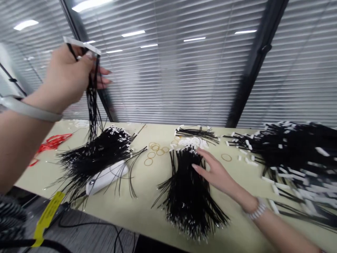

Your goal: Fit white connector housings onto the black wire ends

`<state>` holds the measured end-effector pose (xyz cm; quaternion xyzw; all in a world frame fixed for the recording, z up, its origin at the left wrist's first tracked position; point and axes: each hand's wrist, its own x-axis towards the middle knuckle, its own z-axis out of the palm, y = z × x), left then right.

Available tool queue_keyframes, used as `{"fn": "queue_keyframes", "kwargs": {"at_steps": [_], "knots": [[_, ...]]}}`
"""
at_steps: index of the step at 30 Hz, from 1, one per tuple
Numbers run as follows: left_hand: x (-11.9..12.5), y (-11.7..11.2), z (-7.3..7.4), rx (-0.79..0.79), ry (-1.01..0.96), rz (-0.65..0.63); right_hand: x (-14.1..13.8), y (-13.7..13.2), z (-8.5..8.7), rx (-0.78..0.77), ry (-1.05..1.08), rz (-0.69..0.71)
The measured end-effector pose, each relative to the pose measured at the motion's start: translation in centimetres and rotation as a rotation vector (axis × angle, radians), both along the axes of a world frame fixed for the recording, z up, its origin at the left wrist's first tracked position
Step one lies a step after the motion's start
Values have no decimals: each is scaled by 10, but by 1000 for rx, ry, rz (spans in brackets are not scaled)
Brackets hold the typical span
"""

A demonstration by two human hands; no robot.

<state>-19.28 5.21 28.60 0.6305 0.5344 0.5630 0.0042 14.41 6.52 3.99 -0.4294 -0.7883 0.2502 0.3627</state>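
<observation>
Your left hand [67, 72] is raised at the left, closed around a hanging bunch of black wires [92, 102] with white connector ends, above a large splayed pile of similar wires [97, 158] lying across a white handheld device [106, 177]. Tan rubber bands [154, 151] lie loose to the right on the pale table [155, 191]. Your right hand [216, 172] is open, fingertips [198, 151] touching the far end of a wire bundle [189, 200], with a heaped mass of wires [297, 151] further right.
</observation>
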Motion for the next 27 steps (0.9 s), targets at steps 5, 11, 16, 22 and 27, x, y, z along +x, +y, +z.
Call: {"fn": "queue_keyframes", "kwargs": {"at_steps": [5, 11, 16, 22, 27], "knots": [[58, -9, -22, -96, 365, -250, -78, 9, 92, 2, 135, 315], [69, -23, -26, -179, 552, -312, -173, 12, 132, -272, 699, 642], [4, -36, -81, -328, 482, -174, -183, 24, 117, -390, 1011, 528], [-41, -59, -159, -910, 586, -220, -179, 38, 100, -369, 1231, 339], [-32, -66, -169, -777, 467, -164, -210, 16, 82, -413, 1210, 337]]}}
